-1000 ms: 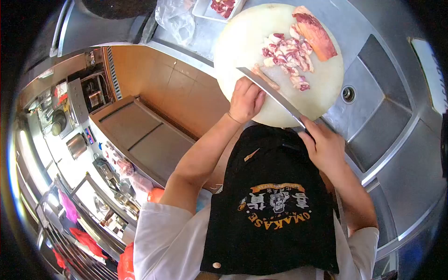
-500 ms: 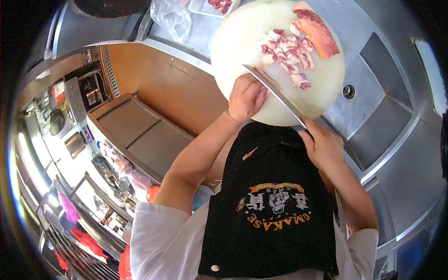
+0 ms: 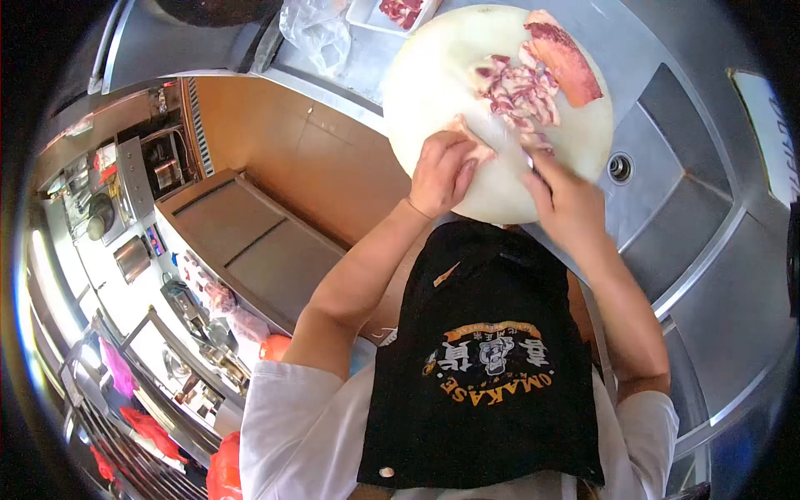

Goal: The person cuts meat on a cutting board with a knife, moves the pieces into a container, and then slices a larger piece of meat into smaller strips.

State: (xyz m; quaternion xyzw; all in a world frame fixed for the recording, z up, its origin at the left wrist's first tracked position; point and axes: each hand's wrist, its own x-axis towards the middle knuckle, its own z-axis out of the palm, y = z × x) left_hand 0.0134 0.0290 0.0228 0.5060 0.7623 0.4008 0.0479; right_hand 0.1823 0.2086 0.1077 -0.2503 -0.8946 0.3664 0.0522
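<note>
My left hand (image 3: 442, 177) is closed on a pale, fatty piece of meat (image 3: 477, 143) at the near left of the round white cutting board (image 3: 417, 79). A knife (image 3: 527, 158) is gripped in my right hand (image 3: 568, 204) at the board's near right. Its blade is smeared by motion and lies beside the heap of cut meat pieces (image 3: 521, 90), red with white fat. Beyond the heap, at the far right of the board, rests a larger slab of meat (image 3: 567, 67).
A steel sink (image 3: 667, 200) with a round drain (image 3: 620, 167) lies right of the board. At the far left of the board are a clear plastic bag (image 3: 317, 35) and a white tray (image 3: 360, 15) with red meat. A brown-topped steel cabinet (image 3: 242, 225) stands lower left.
My right hand has moved the knife up and forward, away from the meat under my left hand toward the cut heap. My left hand has stayed almost in place.
</note>
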